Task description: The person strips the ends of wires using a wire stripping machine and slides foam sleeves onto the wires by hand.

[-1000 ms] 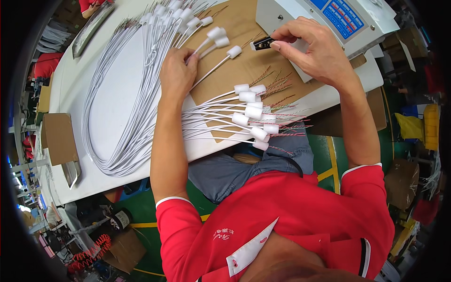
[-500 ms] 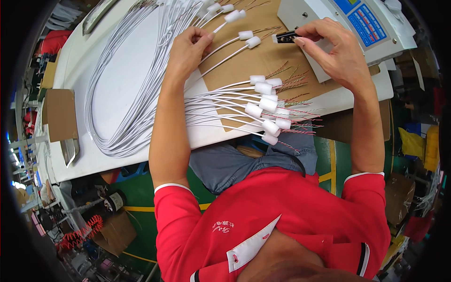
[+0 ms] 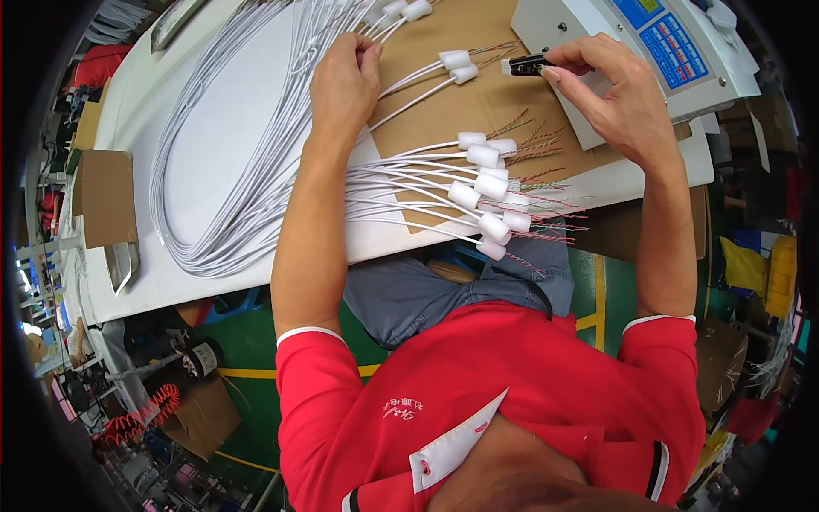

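My left hand (image 3: pixel 345 85) is at the upper middle, its fingers pinched together beside the white cables (image 3: pixel 273 128); whether it grips one is hidden. Between the fingertips of my right hand (image 3: pixel 610 94) is a small black piece with a whitish end (image 3: pixel 526 65), which points left. Just left of it lie cables ending in white cylindrical plugs (image 3: pixel 465 74), with thin twisted wires (image 3: pixel 495 51) sticking out. Nearer to me several more cables fan out, with white plugs (image 3: pixel 491 183) and coloured twisted wires (image 3: pixel 546 205).
A white machine with a blue keypad (image 3: pixel 674 51) stands at the right, close to my right hand. Brown cardboard (image 3: pixel 409 128) covers part of the white table (image 3: pixel 128 282). More plugs (image 3: pixel 416 10) lie at the far edge, and a cardboard box (image 3: pixel 107 196) stands at the left.
The plug by my left hand has come down to the right and now lies against the others. My left hand has drawn back from it. My right hand stays nearly in place.
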A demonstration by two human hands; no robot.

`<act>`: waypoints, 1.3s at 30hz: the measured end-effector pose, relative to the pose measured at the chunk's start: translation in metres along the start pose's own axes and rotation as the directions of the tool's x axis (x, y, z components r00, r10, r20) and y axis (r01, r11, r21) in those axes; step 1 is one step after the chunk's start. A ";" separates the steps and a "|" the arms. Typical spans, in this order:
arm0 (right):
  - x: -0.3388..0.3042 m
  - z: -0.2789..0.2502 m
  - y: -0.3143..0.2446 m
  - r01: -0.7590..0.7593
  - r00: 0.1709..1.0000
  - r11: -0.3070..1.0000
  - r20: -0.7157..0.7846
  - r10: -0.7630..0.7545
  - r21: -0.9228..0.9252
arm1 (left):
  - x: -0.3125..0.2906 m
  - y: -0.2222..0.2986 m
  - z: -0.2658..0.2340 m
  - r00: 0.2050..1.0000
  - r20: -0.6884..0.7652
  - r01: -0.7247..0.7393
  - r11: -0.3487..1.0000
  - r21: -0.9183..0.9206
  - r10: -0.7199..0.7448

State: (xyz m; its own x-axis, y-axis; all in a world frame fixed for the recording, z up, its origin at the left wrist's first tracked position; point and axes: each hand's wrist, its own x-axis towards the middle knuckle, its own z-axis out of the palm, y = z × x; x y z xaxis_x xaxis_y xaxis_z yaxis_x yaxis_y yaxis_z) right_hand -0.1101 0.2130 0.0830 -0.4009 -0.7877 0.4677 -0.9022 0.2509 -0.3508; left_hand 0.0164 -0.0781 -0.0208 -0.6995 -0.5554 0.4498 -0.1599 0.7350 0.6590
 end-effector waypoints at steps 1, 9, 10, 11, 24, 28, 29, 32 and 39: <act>0.000 0.000 0.001 -0.008 1.000 1.000 0.003 0.008 -0.013 | 0.000 0.005 -0.003 1.000 0.000 0.007 1.000 0.000 -0.007; 0.004 -0.001 -0.009 -0.048 0.998 0.999 0.035 0.049 -0.014 | -0.011 0.009 0.001 0.927 0.322 -0.235 0.967 0.100 0.192; 0.003 -0.004 -0.011 -0.031 0.999 1.000 0.043 0.031 -0.001 | -0.010 0.009 0.006 0.934 0.312 -0.220 0.969 0.115 0.175; 0.004 -0.002 -0.012 -0.053 0.998 0.998 0.045 0.054 -0.020 | -0.011 0.006 0.006 0.940 0.261 -0.260 0.957 0.129 0.220; 0.005 -0.001 -0.014 -0.105 0.990 0.991 0.084 0.112 -0.083 | -0.014 0.016 0.009 0.974 0.158 -0.191 0.962 0.195 0.161; 0.004 0.001 -0.014 -0.114 0.990 0.991 0.079 0.120 -0.073 | -0.022 0.018 0.013 0.955 0.158 -0.276 0.944 0.179 0.249; 0.004 0.000 -0.014 -0.100 0.992 0.993 0.065 0.104 -0.060 | -0.023 0.016 0.015 0.955 0.193 -0.264 0.941 0.211 0.225; 0.006 -0.003 -0.015 -0.096 0.994 0.990 0.048 0.102 -0.107 | -0.019 0.003 0.023 0.957 0.201 -0.256 0.933 0.254 0.208; 0.004 0.001 -0.008 -0.031 0.999 0.998 0.024 0.032 -0.061 | -0.016 0.009 0.016 0.978 0.021 -0.205 0.948 0.241 0.206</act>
State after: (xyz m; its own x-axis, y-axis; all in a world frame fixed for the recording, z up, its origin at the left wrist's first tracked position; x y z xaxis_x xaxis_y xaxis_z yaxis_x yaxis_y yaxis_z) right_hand -0.1042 0.2070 0.0872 -0.4259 -0.7923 0.4368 -0.8975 0.3091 -0.3144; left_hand 0.0149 -0.0565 -0.0313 -0.7318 -0.3834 0.5634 -0.1762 0.9051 0.3870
